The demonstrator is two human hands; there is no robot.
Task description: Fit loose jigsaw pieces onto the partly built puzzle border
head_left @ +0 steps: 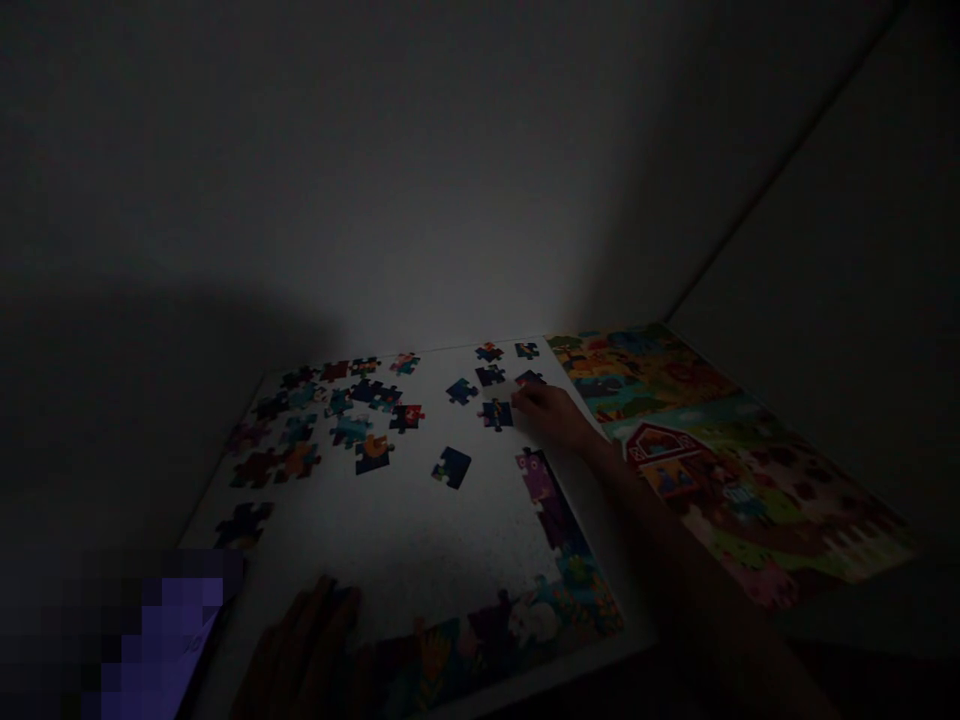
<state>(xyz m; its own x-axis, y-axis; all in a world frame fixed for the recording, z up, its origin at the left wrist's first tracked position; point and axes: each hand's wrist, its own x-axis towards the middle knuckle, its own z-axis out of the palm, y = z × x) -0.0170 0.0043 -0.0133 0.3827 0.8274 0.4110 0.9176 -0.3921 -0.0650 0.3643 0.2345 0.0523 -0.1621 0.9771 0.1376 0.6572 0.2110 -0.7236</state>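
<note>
**A:** Nearest to us, low in the shadow, it's the left hand (304,640), resting on the white tabletop (405,530) with its fingers spread wide open. Nothing in its grasp that I can see!

**B:** Just beside it, a colourful assembled jigsaw section (517,625) runs along the near edge, then turns up the right side in a purple column (544,500).

**A:** And here's the right hand (544,415), its arm (660,530) stretching across from the lower right, fingers curled down at a dark jigsaw piece with a red patch (529,379)!

**B:** Has it got hold of that piece?

**A:** Too dim to call! The fingertips are right at it, but I can't tell whether they're gripping. Another dark piece (496,413) sits just beside the hand.

**B:** Further out, a lone piece (451,467) lies apart in the middle, and a big spread of loose pieces (330,410) fills the far left of the tabletop.

**A:** Off to the right, beyond the arm, there's a farm picture with a red barn (658,450), lying flat. A blurred purple patch (165,625) sits in the lower left corner, too blurred to name.

**B:** And past it all, a plain grey wall (450,180).
</note>
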